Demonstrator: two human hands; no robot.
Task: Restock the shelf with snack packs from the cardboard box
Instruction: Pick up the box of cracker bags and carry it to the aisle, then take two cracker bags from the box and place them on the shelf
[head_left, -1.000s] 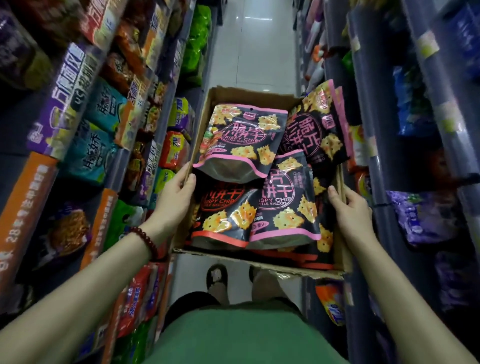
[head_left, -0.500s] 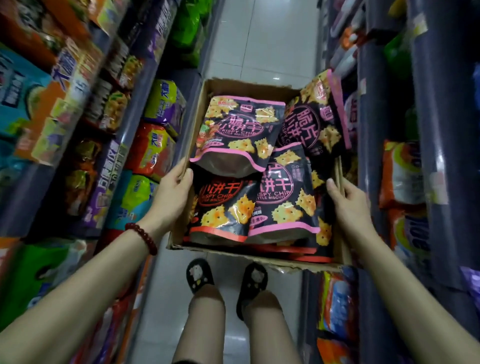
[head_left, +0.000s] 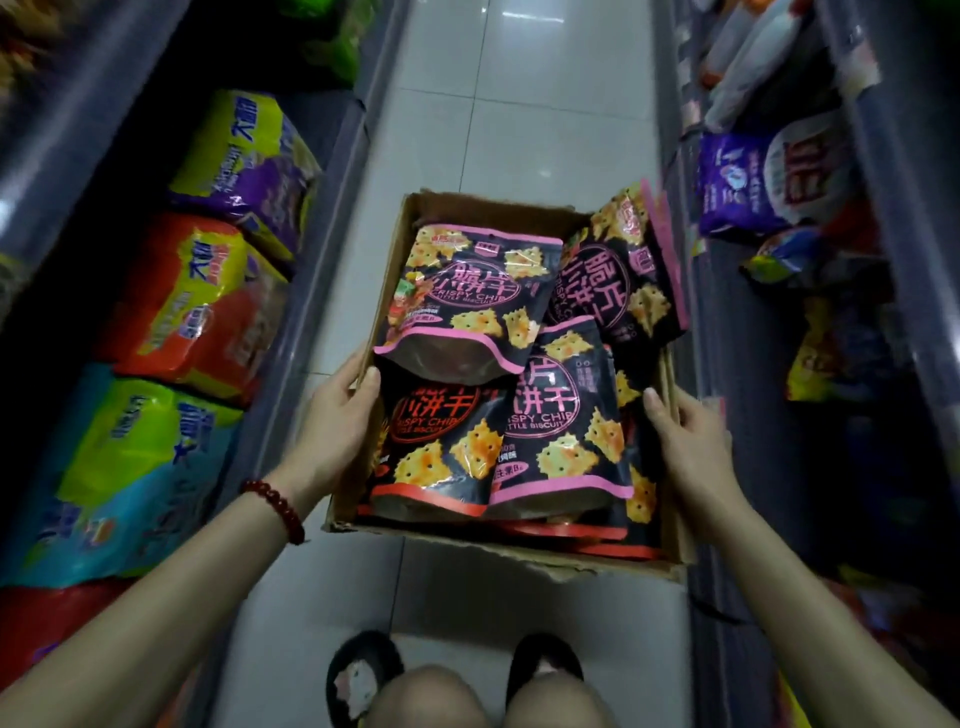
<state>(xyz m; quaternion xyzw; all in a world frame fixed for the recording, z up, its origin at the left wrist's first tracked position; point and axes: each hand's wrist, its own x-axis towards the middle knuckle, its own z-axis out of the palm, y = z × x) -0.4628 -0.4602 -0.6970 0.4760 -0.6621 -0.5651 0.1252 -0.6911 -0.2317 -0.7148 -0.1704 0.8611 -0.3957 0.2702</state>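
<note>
An open cardboard box (head_left: 483, 543) hangs over the aisle floor, carried between both hands. My left hand (head_left: 332, 426) grips its left wall, thumb over the rim. My right hand (head_left: 685, 441) holds the right wall, thumb on top. Inside lie several black snack packs with pink or red trim: one at the top (head_left: 467, 296), one leaning at the right (head_left: 623, 270), and two in front (head_left: 561, 415).
Low shelves line both sides of a narrow tiled aisle (head_left: 514, 104). Big noodle multipacks, purple-yellow (head_left: 244, 156), red (head_left: 192, 306) and green-blue (head_left: 124, 467), fill the left shelf. Purple bags (head_left: 737, 182) sit on the right shelf. My feet in black slippers (head_left: 363, 675) show below.
The box has come down from chest height towards the floor, still held in both hands. The view has tilted down to the bottom shelves and my knees.
</note>
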